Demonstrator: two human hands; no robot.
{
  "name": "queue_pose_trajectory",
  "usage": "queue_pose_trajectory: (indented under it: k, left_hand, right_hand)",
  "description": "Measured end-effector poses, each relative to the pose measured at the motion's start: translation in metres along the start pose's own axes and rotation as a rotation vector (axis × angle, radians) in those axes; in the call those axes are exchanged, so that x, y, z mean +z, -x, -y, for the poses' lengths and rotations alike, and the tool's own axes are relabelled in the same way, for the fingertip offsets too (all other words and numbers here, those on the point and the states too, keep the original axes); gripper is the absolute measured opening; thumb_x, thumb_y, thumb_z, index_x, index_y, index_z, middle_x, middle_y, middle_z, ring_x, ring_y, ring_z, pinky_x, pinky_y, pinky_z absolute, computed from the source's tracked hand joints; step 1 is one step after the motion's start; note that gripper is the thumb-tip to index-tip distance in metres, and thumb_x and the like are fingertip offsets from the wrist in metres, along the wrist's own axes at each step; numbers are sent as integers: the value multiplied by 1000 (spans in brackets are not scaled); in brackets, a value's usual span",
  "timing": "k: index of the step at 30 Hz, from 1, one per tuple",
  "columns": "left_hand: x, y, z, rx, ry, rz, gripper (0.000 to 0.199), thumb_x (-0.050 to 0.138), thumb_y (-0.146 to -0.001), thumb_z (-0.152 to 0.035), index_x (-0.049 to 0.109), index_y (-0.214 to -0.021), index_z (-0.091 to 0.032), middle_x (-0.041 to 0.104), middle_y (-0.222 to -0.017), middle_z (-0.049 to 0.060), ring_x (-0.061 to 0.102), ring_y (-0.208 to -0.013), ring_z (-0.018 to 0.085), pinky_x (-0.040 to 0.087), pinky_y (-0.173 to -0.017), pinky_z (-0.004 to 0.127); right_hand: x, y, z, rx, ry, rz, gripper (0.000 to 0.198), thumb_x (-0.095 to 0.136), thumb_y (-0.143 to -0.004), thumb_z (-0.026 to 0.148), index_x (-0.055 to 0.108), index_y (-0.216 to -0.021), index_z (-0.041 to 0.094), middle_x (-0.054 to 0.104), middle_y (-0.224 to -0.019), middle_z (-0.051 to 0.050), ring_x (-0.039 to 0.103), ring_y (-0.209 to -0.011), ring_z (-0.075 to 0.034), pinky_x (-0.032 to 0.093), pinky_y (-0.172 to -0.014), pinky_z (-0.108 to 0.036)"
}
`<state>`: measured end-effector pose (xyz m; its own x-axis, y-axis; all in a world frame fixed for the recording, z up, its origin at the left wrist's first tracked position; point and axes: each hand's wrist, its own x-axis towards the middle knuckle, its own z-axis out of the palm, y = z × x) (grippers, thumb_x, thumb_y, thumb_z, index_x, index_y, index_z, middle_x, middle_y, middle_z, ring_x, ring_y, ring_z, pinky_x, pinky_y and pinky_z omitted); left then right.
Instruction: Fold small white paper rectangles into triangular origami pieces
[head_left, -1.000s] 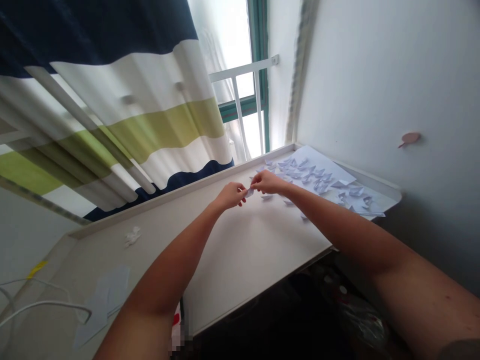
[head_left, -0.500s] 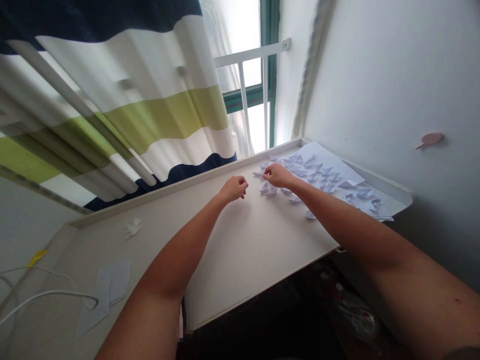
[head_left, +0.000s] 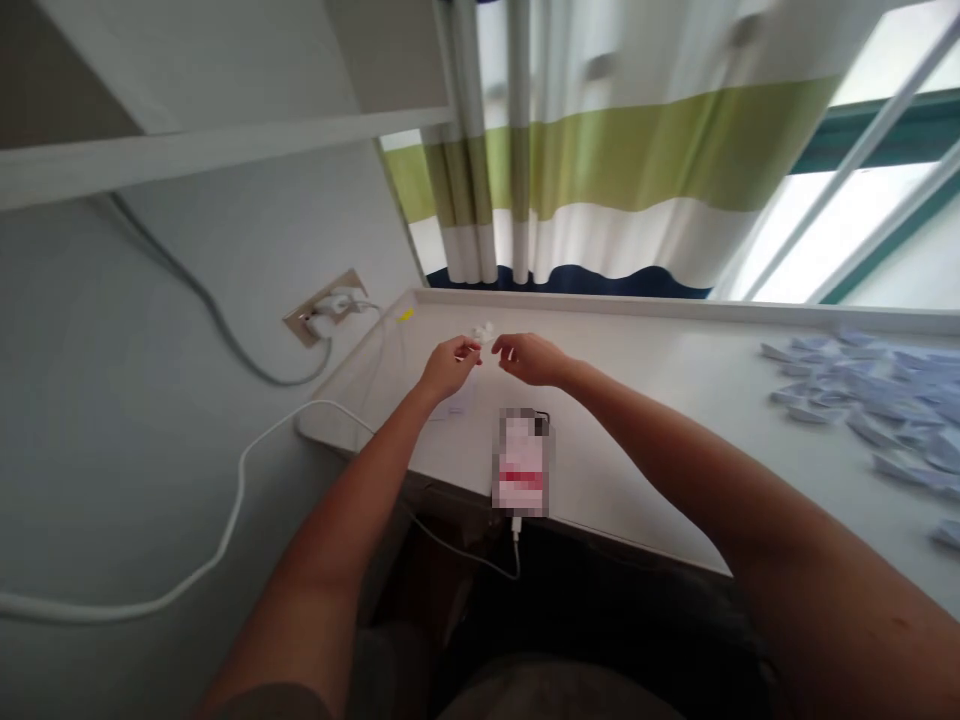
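My left hand [head_left: 450, 366] hovers over the left part of the white desk, fingers loosely curved and apart, with nothing seen in them. Close beside it is my right hand [head_left: 529, 358], its fingers bent and apart, also without anything visible in it. Just beyond both hands lies a small crumpled white tissue [head_left: 484, 330]. White paper [head_left: 453, 406] shows beneath my left hand, partly covered by the forearm. Many folded paper boats [head_left: 892, 400] are spread at the right, away from both hands.
A phone-like device [head_left: 521, 462], blurred out, lies at the desk's front edge with a white cable [head_left: 516, 545] plugged in. Chargers fill a wall socket [head_left: 326, 308] at left. A raised rim [head_left: 600, 303] runs along the back, below a striped curtain [head_left: 637, 160].
The view has turned left. My right hand has left the paper boats, and both hands are now over the left part of the desk, near the tissue.
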<state>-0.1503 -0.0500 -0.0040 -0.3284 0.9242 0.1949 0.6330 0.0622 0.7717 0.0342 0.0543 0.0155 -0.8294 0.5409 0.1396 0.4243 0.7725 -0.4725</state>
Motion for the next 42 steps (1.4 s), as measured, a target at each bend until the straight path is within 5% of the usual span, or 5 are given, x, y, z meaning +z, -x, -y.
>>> queue_pose_trajectory:
  k: [7,21,27,35,42]
  left_hand:
    - [-83,77,72,-62,-146,99,34,67,-86,-17,79,-117,-20,76,-142,13,66,-140,29,41,-127,43]
    - [-81,95,77,163,-179,-30,17,67,-97,-31,77,-104,-20,80,-119,12,71,-121,29,50,-115,42]
    - [-33,55,26,142,398,-183,18,71,-96,-32,66,-108,-20,79,-98,6,76,-91,19,58,-86,30]
    - [75,-7,-55,105,691,409,39,93,-82,-42,72,-98,-13,78,-80,5,73,-74,17,60,-73,30]
    - [111,-15,-70,105,776,454,40,94,-81,-47,74,-89,-13,79,-83,6,72,-70,15,62,-65,30]
  right_hand:
    - [75,-41,76,-399,183,295,56,84,-92,48,75,-140,19,68,-150,-21,62,-140,-40,49,-112,-49]
    - [62,-30,94,-500,206,172,26,64,-106,22,79,-125,14,82,-121,-17,75,-113,-30,47,-109,-46]
    - [5,2,60,-250,-270,-214,36,76,-94,26,74,-129,18,81,-119,-12,75,-107,-28,57,-97,-42]
    - [-37,98,-34,171,-688,-510,35,87,-84,48,69,-82,18,76,-83,-5,70,-79,-21,58,-70,-32]
    - [-36,134,-64,228,-888,-508,47,95,-73,53,72,-94,17,78,-89,-5,71,-77,-18,63,-67,-32]
